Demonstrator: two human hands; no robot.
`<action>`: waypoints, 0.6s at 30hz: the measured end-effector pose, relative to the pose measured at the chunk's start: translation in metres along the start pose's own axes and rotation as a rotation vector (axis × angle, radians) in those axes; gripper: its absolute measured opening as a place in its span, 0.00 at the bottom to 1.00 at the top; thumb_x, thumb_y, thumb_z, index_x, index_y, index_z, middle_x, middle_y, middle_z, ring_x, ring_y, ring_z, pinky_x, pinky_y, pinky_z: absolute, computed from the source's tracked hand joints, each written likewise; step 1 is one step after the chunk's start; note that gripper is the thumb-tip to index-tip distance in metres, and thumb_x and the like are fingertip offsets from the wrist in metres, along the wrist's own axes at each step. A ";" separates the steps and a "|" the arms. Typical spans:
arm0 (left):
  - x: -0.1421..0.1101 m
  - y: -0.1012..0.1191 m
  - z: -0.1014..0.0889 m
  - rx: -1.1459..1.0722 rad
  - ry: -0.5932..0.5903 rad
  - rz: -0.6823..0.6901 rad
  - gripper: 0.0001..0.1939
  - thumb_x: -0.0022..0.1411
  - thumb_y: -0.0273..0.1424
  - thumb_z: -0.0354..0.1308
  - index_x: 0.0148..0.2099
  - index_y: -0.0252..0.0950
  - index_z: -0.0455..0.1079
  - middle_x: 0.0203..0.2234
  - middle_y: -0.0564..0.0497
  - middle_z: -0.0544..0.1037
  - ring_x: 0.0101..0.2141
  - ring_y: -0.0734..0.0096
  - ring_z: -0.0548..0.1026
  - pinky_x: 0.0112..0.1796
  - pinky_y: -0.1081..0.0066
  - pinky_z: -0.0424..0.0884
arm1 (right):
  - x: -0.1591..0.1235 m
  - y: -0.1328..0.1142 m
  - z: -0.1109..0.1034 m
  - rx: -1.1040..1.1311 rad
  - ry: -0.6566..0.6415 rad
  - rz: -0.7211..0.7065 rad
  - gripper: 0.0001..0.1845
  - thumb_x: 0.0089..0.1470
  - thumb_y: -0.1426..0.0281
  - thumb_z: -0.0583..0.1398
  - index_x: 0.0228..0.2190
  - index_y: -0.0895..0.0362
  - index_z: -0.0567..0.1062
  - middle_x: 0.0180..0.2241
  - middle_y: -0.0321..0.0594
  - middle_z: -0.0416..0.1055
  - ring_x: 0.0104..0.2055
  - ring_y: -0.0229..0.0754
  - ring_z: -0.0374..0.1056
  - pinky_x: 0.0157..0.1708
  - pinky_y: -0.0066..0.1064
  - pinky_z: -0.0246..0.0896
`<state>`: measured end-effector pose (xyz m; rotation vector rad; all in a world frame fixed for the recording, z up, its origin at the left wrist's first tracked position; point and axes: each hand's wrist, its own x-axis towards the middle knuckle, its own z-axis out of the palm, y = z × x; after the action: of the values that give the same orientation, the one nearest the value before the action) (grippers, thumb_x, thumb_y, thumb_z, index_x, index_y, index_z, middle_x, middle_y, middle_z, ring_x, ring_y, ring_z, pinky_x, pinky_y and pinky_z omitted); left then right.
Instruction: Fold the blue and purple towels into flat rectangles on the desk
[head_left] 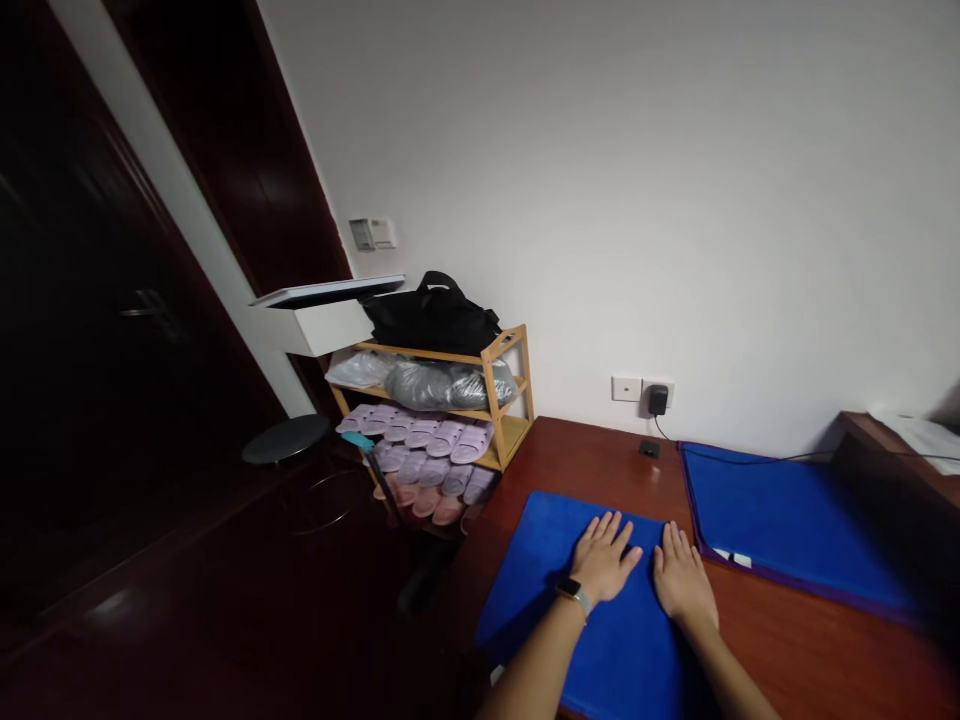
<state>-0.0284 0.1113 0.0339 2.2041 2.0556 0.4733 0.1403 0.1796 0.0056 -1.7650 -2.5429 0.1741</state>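
Note:
A blue cloth (pixel 546 530) lies flat on the reddish-brown wooden table (pixel 600 452). My left hand (pixel 602 562) rests palm down on its upper middle, fingers spread, with a watch (pixel 571 590) on the wrist. My right hand (pixel 684 575) lies palm down at the cloth's right edge, its fingers stretched out and closer together. Neither hand grips anything. A small white tag shows at the cloth's lower left. To the right, a second blue cloth (pixel 787 510) with a purple edge and white tags lies on the table.
A wooden rack (pixel 495 400) left of the table carries a black bag (pixel 435 315), a white box (pixel 315 328) and several slippers (pixel 424 432). A stool (pixel 286 438) stands further left. A black adapter (pixel 658 400) is plugged into the wall, its cable running right.

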 end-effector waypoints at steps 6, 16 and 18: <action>-0.031 -0.087 -0.039 0.148 0.010 -0.232 0.33 0.76 0.49 0.35 0.74 0.40 0.54 0.72 0.44 0.55 0.71 0.58 0.52 0.69 0.52 0.49 | 0.001 -0.002 -0.002 0.072 0.012 0.027 0.38 0.67 0.61 0.34 0.71 0.68 0.46 0.74 0.45 0.40 0.75 0.46 0.36 0.72 0.40 0.32; -0.032 -0.125 -0.035 0.192 0.065 -0.250 0.35 0.74 0.48 0.37 0.74 0.36 0.52 0.72 0.43 0.54 0.72 0.55 0.49 0.68 0.52 0.49 | -0.005 -0.012 -0.030 0.132 -0.039 0.083 0.36 0.68 0.62 0.37 0.71 0.66 0.46 0.74 0.44 0.40 0.75 0.43 0.35 0.72 0.38 0.31; -0.031 -0.124 -0.036 0.200 0.061 -0.253 0.35 0.74 0.48 0.37 0.74 0.34 0.53 0.72 0.42 0.54 0.72 0.56 0.49 0.68 0.53 0.49 | -0.013 -0.011 -0.032 0.127 -0.033 0.087 0.36 0.68 0.62 0.37 0.71 0.66 0.47 0.74 0.43 0.40 0.75 0.43 0.36 0.72 0.36 0.31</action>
<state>-0.1588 0.0863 0.0287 2.0056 2.4694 0.3267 0.1382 0.1657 0.0385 -1.8405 -2.4186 0.3621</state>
